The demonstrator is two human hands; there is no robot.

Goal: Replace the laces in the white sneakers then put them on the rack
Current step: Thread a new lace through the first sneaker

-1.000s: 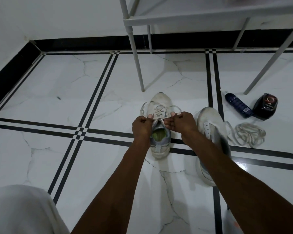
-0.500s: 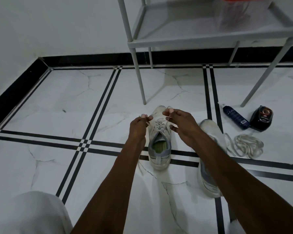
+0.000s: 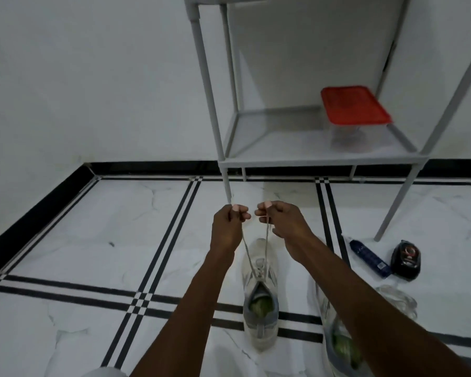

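Observation:
A white sneaker (image 3: 260,303) with a grey heel and green insole stands on the marble floor, toe pointing away from me. A pale lace (image 3: 266,240) runs up from its eyelets in two taut strands. My left hand (image 3: 227,227) pinches one strand and my right hand (image 3: 282,221) pinches the other, both raised above the toe. The second white sneaker (image 3: 340,346) lies to the right, largely hidden under my right forearm. The grey rack (image 3: 310,159) stands against the wall beyond.
A loose pile of old laces (image 3: 400,300) lies right of the second sneaker. A dark blue bottle (image 3: 369,258) and a black round container (image 3: 405,259) sit near the rack's right leg. A clear box with a red lid (image 3: 351,110) rests on the rack's lower shelf.
Both hands have risen away from the sneaker's tongue, drawing the lace ends up taut. The view has tilted upward, showing more of the rack.

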